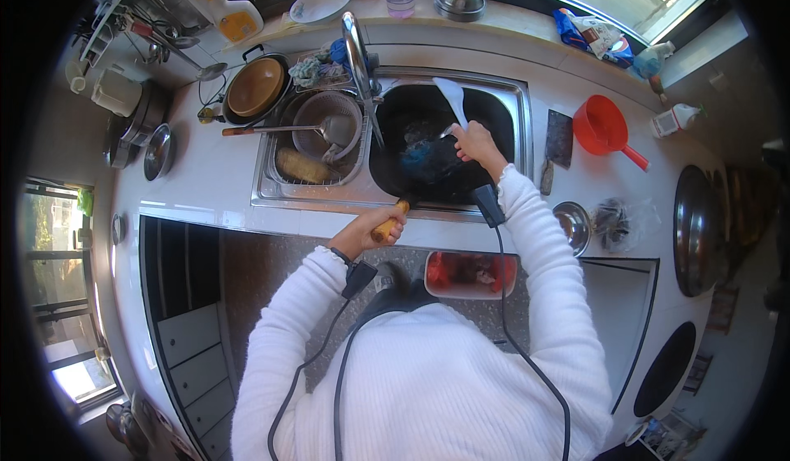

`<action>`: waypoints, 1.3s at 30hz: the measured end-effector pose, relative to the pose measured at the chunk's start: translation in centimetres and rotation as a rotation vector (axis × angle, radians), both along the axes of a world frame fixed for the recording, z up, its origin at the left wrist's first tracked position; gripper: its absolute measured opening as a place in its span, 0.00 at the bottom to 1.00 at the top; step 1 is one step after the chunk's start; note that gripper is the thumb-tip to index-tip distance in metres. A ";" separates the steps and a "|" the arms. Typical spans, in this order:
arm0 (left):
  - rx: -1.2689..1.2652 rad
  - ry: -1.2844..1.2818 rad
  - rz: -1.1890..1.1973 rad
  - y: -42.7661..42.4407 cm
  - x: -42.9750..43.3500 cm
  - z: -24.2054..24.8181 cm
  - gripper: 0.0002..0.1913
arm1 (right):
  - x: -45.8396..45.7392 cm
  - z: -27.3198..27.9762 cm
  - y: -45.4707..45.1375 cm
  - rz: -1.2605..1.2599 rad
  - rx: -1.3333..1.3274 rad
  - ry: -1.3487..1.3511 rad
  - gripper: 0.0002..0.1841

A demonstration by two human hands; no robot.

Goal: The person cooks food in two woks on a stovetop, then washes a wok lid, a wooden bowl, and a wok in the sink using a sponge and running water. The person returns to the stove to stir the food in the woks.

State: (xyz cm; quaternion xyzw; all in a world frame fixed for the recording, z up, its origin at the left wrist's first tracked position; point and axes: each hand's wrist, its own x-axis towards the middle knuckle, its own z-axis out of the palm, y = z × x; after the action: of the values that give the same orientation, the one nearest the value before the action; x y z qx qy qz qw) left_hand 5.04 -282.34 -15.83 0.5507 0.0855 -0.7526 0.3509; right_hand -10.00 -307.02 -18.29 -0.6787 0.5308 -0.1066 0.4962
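Observation:
A dark wok [386,168] sits in the right sink basin, its wooden handle [386,226] reaching over the front edge. My left hand [369,233] is closed around that handle. Above the wok, my right hand [478,142] grips a white spatula [452,97], whose blade points up toward the back of the sink. A small shiny metal piece, perhaps a spoon [447,131], shows at the same fingers; how it is held is hard to tell. Something blue [416,155] lies in the wok, blurred by what looks like water. The metal faucet [355,48] arches over the basin's left side.
At left, a wire drainer [345,180] holds a colander [299,115] with a wooden-handled turner [336,129] across it. A cleaver [558,140], red dipper [598,125] and steel bowl [571,226] stand right of the sink. A waste bin [472,295] is below the counter.

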 end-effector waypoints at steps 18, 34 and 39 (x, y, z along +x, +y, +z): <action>-0.650 -0.529 0.070 7.2 1.4 5.2 0.27 | 3.2 10.9 20.5 0.708 -0.169 -0.229 0.20; -0.345 -0.192 0.448 11.2 2.5 -1.1 0.16 | 13.1 3.4 0.1 0.584 0.336 -0.368 0.18; -0.414 -0.073 0.338 9.9 0.3 -0.8 0.21 | 15.9 1.6 -2.5 0.728 0.083 -0.423 0.23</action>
State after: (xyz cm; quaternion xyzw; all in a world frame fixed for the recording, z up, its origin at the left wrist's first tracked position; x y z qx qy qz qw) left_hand 5.39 -272.40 -16.63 0.4721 0.0078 -0.6642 0.5796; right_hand 5.94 -309.48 -16.72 -0.7644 0.1470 -0.0398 0.6265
